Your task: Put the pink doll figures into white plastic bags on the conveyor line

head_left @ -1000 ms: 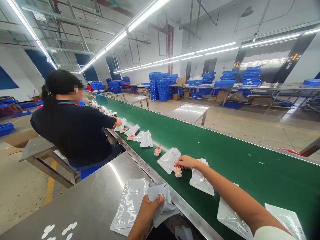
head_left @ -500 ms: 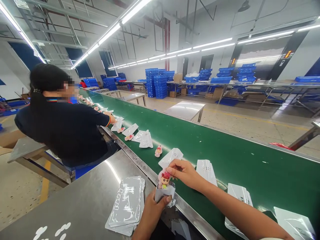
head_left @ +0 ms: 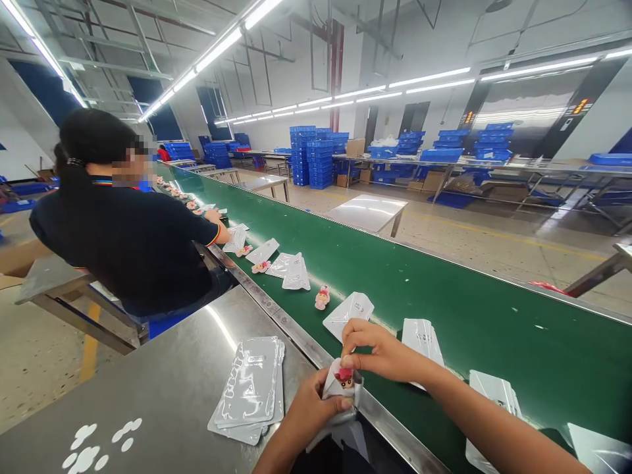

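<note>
My left hand (head_left: 320, 408) is closed around a grey-white plastic pouch (head_left: 356, 394) at the near edge of the belt. A small pink doll (head_left: 344, 376) with a red top sits partly inside the pouch, its head showing at the mouth. From above, my right hand (head_left: 378, 352) pinches the doll's head. Another pink doll (head_left: 322, 297) lies on the green belt beside a loose flat pouch (head_left: 349, 315). To the left of my hands, a stack of grey pouches (head_left: 249, 385) rests on the metal table.
The green conveyor belt (head_left: 444, 283) carries several pouch piles, such as one pile (head_left: 422, 339) behind my right forearm. A co-worker (head_left: 123, 243) in a dark shirt sits at the left, reaching over the belt. White oval stickers (head_left: 86, 457) lie on the metal table (head_left: 162, 401).
The doll has gone deeper into the pouch, pushed down by my right hand. Both hands have shifted slightly right in view. The co-worker's hand has moved a little farther over the belt.
</note>
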Action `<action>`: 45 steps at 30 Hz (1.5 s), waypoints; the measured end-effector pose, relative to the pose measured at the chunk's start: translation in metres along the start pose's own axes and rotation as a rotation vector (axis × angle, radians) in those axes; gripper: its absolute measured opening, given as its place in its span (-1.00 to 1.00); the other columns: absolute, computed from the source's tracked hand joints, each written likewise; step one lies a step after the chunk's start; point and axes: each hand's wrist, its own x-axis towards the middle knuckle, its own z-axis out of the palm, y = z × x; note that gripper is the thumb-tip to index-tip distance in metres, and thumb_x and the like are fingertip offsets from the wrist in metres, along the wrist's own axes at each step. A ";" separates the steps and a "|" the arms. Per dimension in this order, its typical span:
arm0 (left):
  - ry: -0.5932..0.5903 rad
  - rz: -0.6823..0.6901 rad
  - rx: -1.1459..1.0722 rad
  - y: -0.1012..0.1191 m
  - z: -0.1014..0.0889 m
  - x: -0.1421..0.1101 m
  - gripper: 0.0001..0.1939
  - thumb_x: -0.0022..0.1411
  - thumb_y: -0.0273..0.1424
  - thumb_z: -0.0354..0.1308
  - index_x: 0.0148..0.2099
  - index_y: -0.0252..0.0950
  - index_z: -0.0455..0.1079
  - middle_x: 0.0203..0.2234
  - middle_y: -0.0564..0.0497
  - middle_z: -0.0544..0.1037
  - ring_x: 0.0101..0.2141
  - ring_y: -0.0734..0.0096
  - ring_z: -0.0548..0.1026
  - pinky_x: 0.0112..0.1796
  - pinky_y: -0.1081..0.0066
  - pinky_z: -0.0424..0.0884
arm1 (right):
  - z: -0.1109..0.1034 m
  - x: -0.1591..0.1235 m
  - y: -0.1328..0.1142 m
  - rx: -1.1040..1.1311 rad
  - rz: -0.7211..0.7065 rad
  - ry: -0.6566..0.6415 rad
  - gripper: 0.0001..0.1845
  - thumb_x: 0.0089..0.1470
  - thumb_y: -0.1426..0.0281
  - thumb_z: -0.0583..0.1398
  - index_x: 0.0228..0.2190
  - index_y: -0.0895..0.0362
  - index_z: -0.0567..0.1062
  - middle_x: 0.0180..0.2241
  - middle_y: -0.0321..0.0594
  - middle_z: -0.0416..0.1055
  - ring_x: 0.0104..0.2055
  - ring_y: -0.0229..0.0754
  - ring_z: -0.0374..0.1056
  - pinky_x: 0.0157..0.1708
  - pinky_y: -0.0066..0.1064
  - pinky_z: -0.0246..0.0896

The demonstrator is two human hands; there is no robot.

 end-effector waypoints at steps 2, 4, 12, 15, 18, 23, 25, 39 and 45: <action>-0.101 -0.016 -0.005 0.002 -0.002 -0.006 -0.60 -0.07 -0.31 0.29 -0.13 -0.36 0.47 -0.43 0.06 0.46 -0.40 0.45 0.30 -0.36 0.52 0.17 | -0.004 0.002 0.000 0.082 0.008 -0.076 -0.83 0.06 0.30 0.21 -0.45 0.15 0.47 -0.35 -0.25 0.30 -0.29 -0.28 0.25 -0.24 -0.42 0.18; -0.151 -0.043 -0.004 0.003 -0.005 -0.011 -0.59 -0.04 -0.30 0.26 -0.11 -0.34 0.47 -0.41 0.06 0.46 -0.40 0.44 0.30 -0.35 0.51 0.17 | -0.005 0.003 -0.002 0.056 0.010 -0.032 -0.83 0.06 0.31 0.21 -0.45 0.16 0.47 -0.34 -0.24 0.30 -0.27 -0.27 0.25 -0.22 -0.41 0.17; -0.191 -0.088 -0.022 0.007 -0.018 -0.019 -0.71 -0.04 -0.31 0.27 -0.25 -0.36 0.50 -0.48 0.07 0.40 -0.44 0.50 0.24 -0.40 0.54 0.11 | 0.000 -0.004 -0.022 -0.135 -0.078 0.044 -0.87 0.09 0.37 0.18 -0.44 0.16 0.46 -0.30 -0.19 0.32 -0.23 -0.25 0.23 -0.21 -0.38 0.15; -0.238 -0.103 -0.068 0.007 -0.025 -0.023 -0.70 -0.04 -0.25 0.26 -0.33 -0.39 0.49 -0.56 0.09 0.32 -0.51 0.55 0.17 -0.47 0.55 0.06 | -0.002 -0.005 -0.021 -0.084 -0.036 0.070 -0.85 0.10 0.37 0.17 -0.47 0.16 0.44 -0.32 -0.20 0.33 -0.25 -0.25 0.24 -0.19 -0.36 0.16; -0.267 -0.131 -0.081 0.003 -0.033 -0.026 -0.65 -0.01 -0.16 0.23 -0.43 -0.42 0.45 -0.62 0.11 0.22 -0.56 0.58 0.10 -0.53 0.54 -0.01 | -0.001 -0.006 -0.019 -0.021 0.043 0.090 -0.82 0.10 0.36 0.16 -0.50 0.15 0.41 -0.34 -0.23 0.33 -0.25 -0.26 0.25 -0.18 -0.36 0.17; -0.260 -0.111 0.008 0.005 -0.038 -0.031 -0.55 0.07 -0.05 0.11 -0.44 -0.42 0.41 -0.59 0.08 0.22 -0.53 0.55 0.11 -0.51 0.52 0.02 | 0.008 -0.009 -0.015 0.063 0.188 0.148 -0.78 0.10 0.35 0.16 -0.55 0.15 0.39 -0.34 -0.25 0.33 -0.28 -0.27 0.26 -0.23 -0.38 0.19; -0.274 -0.126 0.073 0.008 -0.035 -0.030 -0.56 0.10 -0.06 0.08 -0.39 -0.40 0.42 -0.56 0.07 0.27 -0.51 0.52 0.14 -0.47 0.51 0.08 | 0.015 -0.010 -0.015 0.037 0.200 0.198 -0.77 0.09 0.37 0.16 -0.57 0.16 0.37 -0.35 -0.26 0.33 -0.29 -0.27 0.26 -0.25 -0.39 0.19; 0.008 -0.027 0.217 0.014 -0.004 0.000 -0.60 0.18 -0.12 0.02 -0.21 -0.36 0.43 -0.41 0.01 0.48 -0.35 0.35 0.38 -0.30 0.42 0.28 | 0.020 -0.017 -0.020 -0.127 -0.003 -0.177 -0.73 0.16 0.27 0.09 -0.27 0.16 0.51 0.05 -0.10 0.24 0.06 -0.11 0.16 0.04 -0.26 0.08; 0.266 0.058 0.350 0.029 -0.044 -0.002 -0.41 0.22 -0.02 -0.21 0.07 -0.30 0.30 0.01 -0.13 0.41 0.04 0.07 0.31 -0.01 0.16 0.23 | 0.001 -0.014 0.008 -0.249 0.088 0.100 -0.67 0.20 0.27 0.01 -0.40 0.15 0.48 -0.23 -0.16 0.39 -0.22 -0.21 0.31 -0.21 -0.40 0.20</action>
